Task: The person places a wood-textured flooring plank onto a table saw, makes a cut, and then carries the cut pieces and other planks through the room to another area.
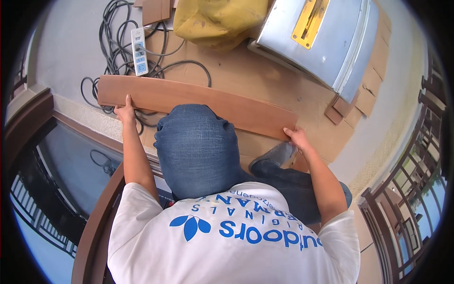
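Note:
A long reddish-brown plank (pixel 198 98) stretches across in front of my raised knee, held at both ends. My left hand (pixel 125 112) grips its left end from the near edge, thumb on top and the other fingers underneath. At the plank's right end, my right hand (pixel 296 137) pinches the near corner in the same way, its lower fingers mostly hidden. Black cable lies on the floor around and partly beneath the left end.
A white power strip (pixel 139 52) with a plug in it lies among coiled black cables (pixel 111 40). Beyond the plank are a yellow bag (pixel 220 21) and a silver metal machine (pixel 314 45). Brown board offcuts (pixel 340 108) and cardboard (pixel 265 75) cover the floor; a glass door (pixel 71 161) stands left.

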